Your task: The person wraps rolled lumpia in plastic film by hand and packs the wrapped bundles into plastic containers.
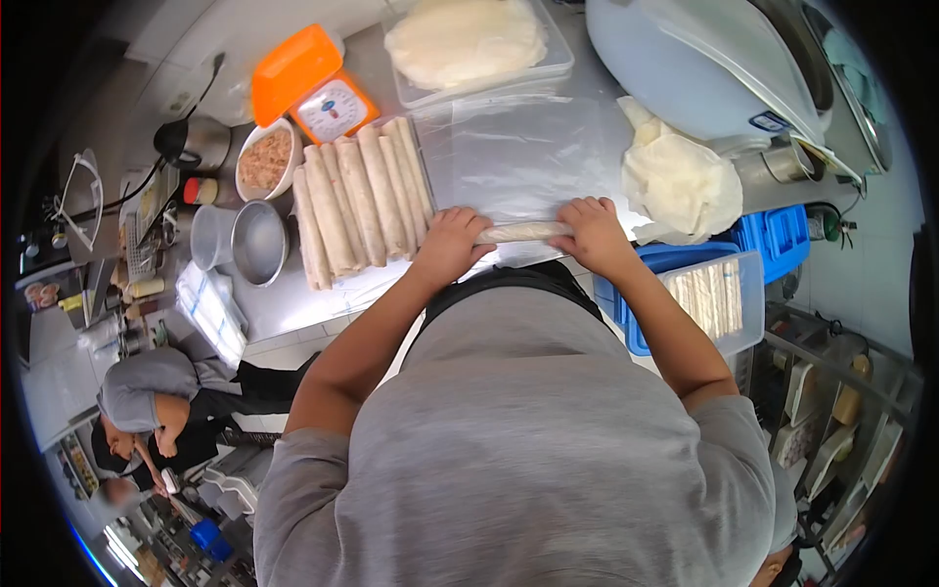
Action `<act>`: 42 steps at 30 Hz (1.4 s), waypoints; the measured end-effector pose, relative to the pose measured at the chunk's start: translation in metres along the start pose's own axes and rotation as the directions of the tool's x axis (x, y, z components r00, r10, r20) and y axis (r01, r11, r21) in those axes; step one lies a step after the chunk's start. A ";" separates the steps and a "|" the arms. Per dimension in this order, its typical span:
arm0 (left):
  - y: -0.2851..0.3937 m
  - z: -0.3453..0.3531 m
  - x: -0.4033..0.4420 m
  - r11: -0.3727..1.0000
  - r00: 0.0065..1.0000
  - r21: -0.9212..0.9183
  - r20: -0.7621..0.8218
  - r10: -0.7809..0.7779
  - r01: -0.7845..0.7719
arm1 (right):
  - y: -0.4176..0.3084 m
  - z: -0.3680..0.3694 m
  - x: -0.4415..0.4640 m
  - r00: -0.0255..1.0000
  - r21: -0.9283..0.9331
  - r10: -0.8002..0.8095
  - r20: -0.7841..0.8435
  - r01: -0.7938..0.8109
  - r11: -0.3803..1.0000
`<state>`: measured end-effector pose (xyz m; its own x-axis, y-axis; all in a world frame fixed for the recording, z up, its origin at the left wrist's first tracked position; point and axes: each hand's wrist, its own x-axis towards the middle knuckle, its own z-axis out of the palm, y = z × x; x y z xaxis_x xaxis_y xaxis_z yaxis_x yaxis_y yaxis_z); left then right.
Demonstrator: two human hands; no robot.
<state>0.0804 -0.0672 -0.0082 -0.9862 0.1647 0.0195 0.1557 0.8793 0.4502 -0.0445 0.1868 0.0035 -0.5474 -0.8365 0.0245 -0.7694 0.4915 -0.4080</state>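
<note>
A thin pale roll point(525, 232) lies crosswise at the near edge of the metal table. My left hand point(453, 242) has its fingers closed round the roll's left end, and my right hand point(595, 235) grips the right end. Just beyond the roll a clear plastic sheet point(528, 161) covers the work surface. Left of the sheet, several larger pale rolls point(362, 196) are stacked side by side, close to my left hand. A heap of thin pale wrappers point(682, 181) sits to the right, beyond my right hand.
An orange scale point(335, 110), a bowl of filling point(265, 161) and a metal bowl point(259, 242) stand left. A tray of wrappers point(469, 44) is at the back. Right are a large pale bin point(675, 73) and a container of rolls point(751, 298). Another person point(156, 391) is at lower left.
</note>
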 end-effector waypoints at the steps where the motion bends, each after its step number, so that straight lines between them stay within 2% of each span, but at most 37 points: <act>1: 0.001 0.000 -0.002 0.999 1.000 -0.032 0.000 -0.029 0.029 | -0.001 -0.002 -0.002 1.000 -0.008 -0.028 -0.013 0.028 1.000; 2: 0.001 -0.002 -0.004 0.998 0.993 -0.026 0.101 -0.059 0.061 | 0.000 0.002 -0.002 1.000 -0.049 -0.012 0.021 0.013 0.999; 5: -0.004 -0.003 0.016 0.992 0.996 0.091 -0.031 -0.080 0.082 | -0.003 -0.002 0.002 0.999 -0.038 -0.047 -0.006 0.047 0.998; 8: -0.022 -0.010 0.054 0.972 0.992 0.202 0.022 -0.126 0.120 | -0.008 0.002 0.009 0.985 -0.024 -0.145 -0.097 0.144 0.989; 9: -0.025 -0.010 0.061 0.959 0.990 0.255 0.038 -0.134 0.120 | -0.009 0.003 0.009 0.986 -0.066 -0.130 -0.102 0.123 0.990; 11: -0.028 -0.010 0.063 0.966 0.989 0.225 0.045 -0.138 0.124 | -0.007 0.007 0.007 0.988 -0.148 -0.098 -0.120 0.080 0.986; 14: -0.032 -0.007 0.060 0.966 0.989 0.222 0.037 -0.144 0.132 | -0.011 0.006 -0.001 0.982 -0.090 -0.056 -0.181 0.040 0.995; 20: -0.029 -0.011 0.057 0.967 0.988 0.212 0.023 -0.149 0.141 | 0.001 0.011 -0.011 1.000 0.004 -0.019 -0.014 0.019 1.000; 23: -0.030 -0.010 0.056 0.960 0.988 0.239 0.017 -0.153 0.144 | 0.003 0.008 -0.011 1.000 0.033 0.009 -0.005 -0.009 0.999; 26: -0.034 -0.005 0.055 0.955 0.989 0.258 -0.006 -0.149 0.145 | 0.002 0.004 -0.013 0.990 -0.006 0.126 0.058 -0.126 0.992; 30: -0.031 -0.008 0.055 0.953 0.988 0.265 -0.001 -0.152 0.147 | 0.003 0.003 -0.011 0.994 -0.030 0.077 0.079 -0.075 0.997; 33: -0.008 -0.004 0.039 0.985 0.977 0.165 -0.211 -0.017 0.052 | 0.006 0.000 -0.004 0.994 -0.051 0.048 0.094 -0.043 0.998; 35: 0.007 0.003 0.013 0.995 0.992 0.090 -0.115 0.054 -0.043 | 0.009 0.003 -0.005 0.996 -0.033 0.027 0.081 -0.024 0.999; 36: 0.008 0.006 0.001 1.000 0.994 0.011 -0.106 0.016 -0.015 | 0.008 0.002 -0.006 0.999 0.016 0.018 0.032 -0.018 1.000; 38: 0.003 0.015 -0.015 0.987 0.996 -0.157 -0.082 -0.047 0.034 | 0.014 0.004 -0.009 0.999 0.089 0.038 0.035 -0.041 0.995; 42: -0.016 0.022 -0.027 0.982 0.983 -0.185 -0.171 -0.070 0.038 | 0.017 0.002 -0.011 0.999 0.140 0.029 0.034 -0.034 0.990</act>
<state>0.1056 -0.0757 -0.0351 -0.9899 0.0237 0.1397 0.1046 0.7872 0.6077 -0.0510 0.2033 -0.0058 -0.5580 -0.8296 -0.0184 -0.6969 0.4805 -0.5324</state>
